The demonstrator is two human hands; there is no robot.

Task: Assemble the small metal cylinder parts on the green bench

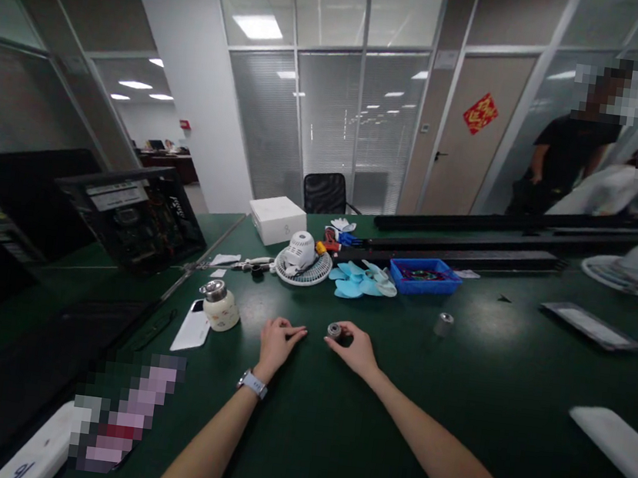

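Observation:
My right hand point(356, 351) grips a small round metal part point(334, 331) between thumb and fingers, just above or on the green table. The part has a ringed top; its exact kind is unclear. Left of it, my left hand point(276, 344) is pinched, thumb against forefinger, with a watch on the wrist. Whatever those fingertips hold, if anything, is too small to make out. A gap separates the two hands. Further right stands a similar metal cylinder point(444, 325). To the left are a cream bottle point(221, 307) with a metal lid and a white phone point(192, 328).
Beyond my hands lie light-blue fan blades point(361, 280), a white fan housing point(300, 256), a white box point(278, 220) and a blue tray point(427, 283) holding wires. Long black bars point(469, 250) run along the far right. An opened monitor point(129, 216) stands left. Two people are at the far right.

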